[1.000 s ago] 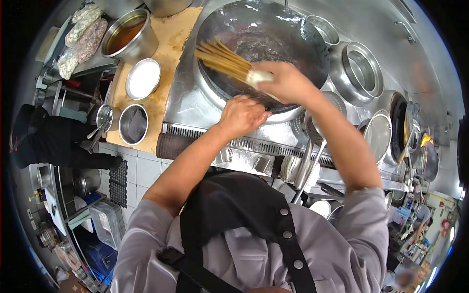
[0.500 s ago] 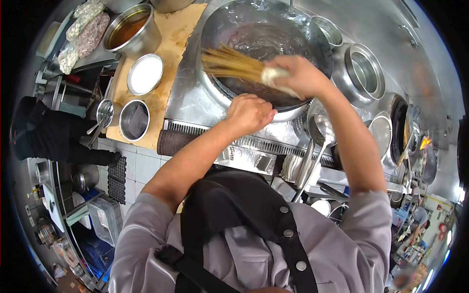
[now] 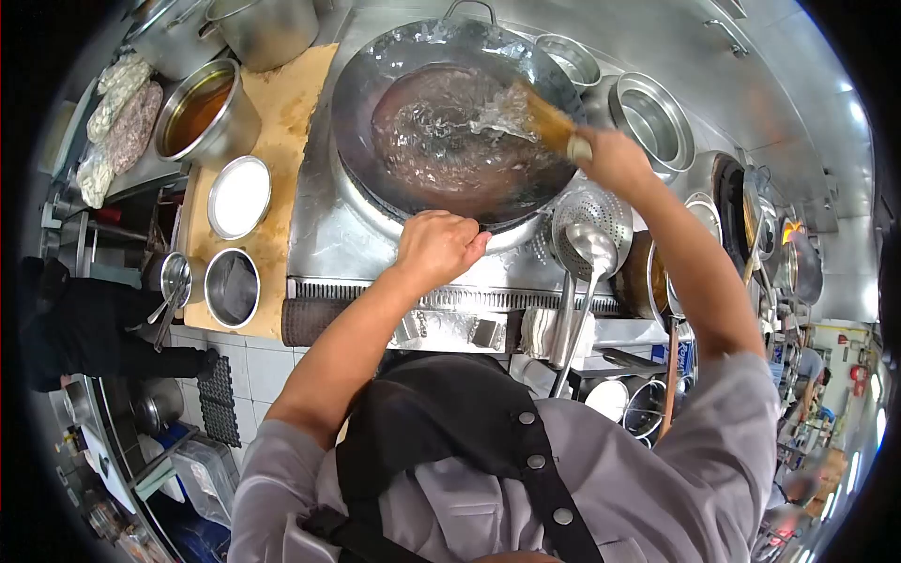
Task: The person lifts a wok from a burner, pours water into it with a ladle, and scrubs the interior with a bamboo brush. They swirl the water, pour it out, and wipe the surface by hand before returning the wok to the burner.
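Observation:
A large dark wok sits on the round burner ring, with rippling water in its bowl. My left hand is closed at the wok's near edge; what its fingers wrap around is mostly hidden. On the right side, my right hand grips a bamboo wok brush by its pale bound end. The bristles point left and down into the wok, where water splashes around their blurred tips.
A perforated strainer and a ladle lie right of the wok. Metal bowls stand behind them. A wooden board at left carries a pot of brown liquid and smaller containers. A person in black stands far left.
My right hand has moved the brush from above the wok's near side to its right side, with bristles now in the water. My left hand stays at the near edge. The view has shifted.

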`<state>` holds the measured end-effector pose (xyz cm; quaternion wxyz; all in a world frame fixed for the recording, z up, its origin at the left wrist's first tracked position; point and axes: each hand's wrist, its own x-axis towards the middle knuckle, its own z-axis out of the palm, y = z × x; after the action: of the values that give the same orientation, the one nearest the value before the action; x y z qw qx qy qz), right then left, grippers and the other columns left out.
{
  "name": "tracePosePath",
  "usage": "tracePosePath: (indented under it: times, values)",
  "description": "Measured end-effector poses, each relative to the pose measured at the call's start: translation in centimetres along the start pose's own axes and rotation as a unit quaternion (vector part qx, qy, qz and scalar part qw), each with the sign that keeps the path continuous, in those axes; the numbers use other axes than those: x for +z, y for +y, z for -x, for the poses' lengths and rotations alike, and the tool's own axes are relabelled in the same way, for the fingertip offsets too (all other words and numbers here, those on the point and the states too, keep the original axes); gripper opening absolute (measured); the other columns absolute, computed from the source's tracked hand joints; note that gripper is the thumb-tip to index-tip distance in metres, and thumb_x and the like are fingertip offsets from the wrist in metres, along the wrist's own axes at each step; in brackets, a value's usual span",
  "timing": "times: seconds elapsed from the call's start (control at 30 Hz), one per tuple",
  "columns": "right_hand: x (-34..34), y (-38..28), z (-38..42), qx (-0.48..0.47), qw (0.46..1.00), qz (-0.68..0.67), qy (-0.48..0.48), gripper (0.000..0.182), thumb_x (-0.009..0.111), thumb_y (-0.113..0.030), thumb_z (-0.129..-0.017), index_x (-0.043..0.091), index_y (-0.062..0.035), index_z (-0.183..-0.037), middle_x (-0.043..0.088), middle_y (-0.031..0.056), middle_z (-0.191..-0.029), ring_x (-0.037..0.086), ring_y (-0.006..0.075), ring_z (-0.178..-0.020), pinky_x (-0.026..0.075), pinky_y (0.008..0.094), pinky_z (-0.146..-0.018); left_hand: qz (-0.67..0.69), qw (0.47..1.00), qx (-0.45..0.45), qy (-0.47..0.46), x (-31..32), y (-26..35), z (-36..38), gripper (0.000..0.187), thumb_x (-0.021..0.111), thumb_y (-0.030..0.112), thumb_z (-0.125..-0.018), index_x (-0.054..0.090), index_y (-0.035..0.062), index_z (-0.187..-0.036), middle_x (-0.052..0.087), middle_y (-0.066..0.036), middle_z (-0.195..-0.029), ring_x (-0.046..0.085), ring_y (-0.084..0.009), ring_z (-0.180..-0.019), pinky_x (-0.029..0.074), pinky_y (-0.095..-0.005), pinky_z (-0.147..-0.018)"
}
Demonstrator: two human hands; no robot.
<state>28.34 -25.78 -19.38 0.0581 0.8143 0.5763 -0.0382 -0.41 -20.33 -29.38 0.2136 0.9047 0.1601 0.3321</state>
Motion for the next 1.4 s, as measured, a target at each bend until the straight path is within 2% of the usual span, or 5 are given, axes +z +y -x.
tracePosePath:
  times: [0.3, 0.5, 0.93, 1.13, 1.4]
  values:
    - [7.1, -11.0, -12.0, 0.072, 0.921, -0.296, 0.242, 0.044, 0.064, -0.033, -0.078, 0.062, -0.0134, -0.118, 0.064, 0.0248, -0.104, 0.063, 0.0402, -0.097, 0.051, 0.0449, -0.087, -0.027, 0.999, 0.007, -0.028, 0.5, -0.8, -0.3, 0.028, 0.067, 0.023, -0.078, 0.055, 0.0090, -0.057, 0.059, -0.008, -0.058, 0.061, -0.0288, -0.057, 0.050, -0.0411, -0.055]
    - [2.1, -18.3, -8.9, 0.031, 0.856, -0.512, 0.070, 0.037, 0.065, -0.028, -0.079, 0.066, -0.0077, -0.110, 0.070, 0.0174, -0.084, 0.070, 0.0272, -0.068, 0.058, 0.0375, -0.059, -0.016, 0.999, 0.027, 0.008, 0.0, -0.4, 0.2, 0.034, 0.070, 0.022, -0.076, 0.049, 0.0089, -0.053, 0.053, -0.009, -0.053, 0.056, -0.0289, -0.052, 0.045, -0.0416, -0.048]
    - [-2.7, -5.7, 8.4, -0.050, 0.984, -0.119, -0.124, 0.034, 0.062, -0.025, -0.079, 0.066, -0.0151, -0.112, 0.069, 0.0154, -0.100, 0.066, 0.0326, -0.094, 0.051, 0.0427, -0.086, -0.005, 0.999, 0.032, 0.003, -1.4, -0.6, 0.7, 0.029, 0.072, 0.022, -0.077, 0.056, 0.0071, -0.059, 0.056, -0.008, -0.057, 0.055, -0.0288, -0.054, 0.045, -0.0392, -0.051]
    - [0.6, -0.5, -1.1, 0.032, 0.999, -0.017, 0.001, 0.041, 0.061, -0.026, -0.081, 0.061, -0.0183, -0.121, 0.064, 0.0189, -0.107, 0.065, 0.0356, -0.097, 0.051, 0.0449, -0.087, -0.001, 0.999, 0.040, -0.008, -1.9, -1.7, 0.8, 0.027, 0.073, 0.021, -0.076, 0.057, 0.0070, -0.059, 0.056, -0.009, -0.056, 0.056, -0.0283, -0.053, 0.045, -0.0395, -0.051]
    - [6.9, -14.9, -12.4, 0.057, 0.884, -0.411, 0.216, 0.041, 0.062, -0.033, -0.079, 0.064, -0.0123, -0.115, 0.068, 0.0224, -0.094, 0.067, 0.0352, -0.088, 0.054, 0.0446, -0.081, 0.031, 0.999, 0.027, -0.009, -2.1, -1.8, 1.2, 0.022, 0.070, 0.015, -0.078, 0.058, 0.0060, -0.062, 0.055, -0.008, -0.058, 0.052, -0.0280, -0.054, 0.042, -0.0385, -0.052]
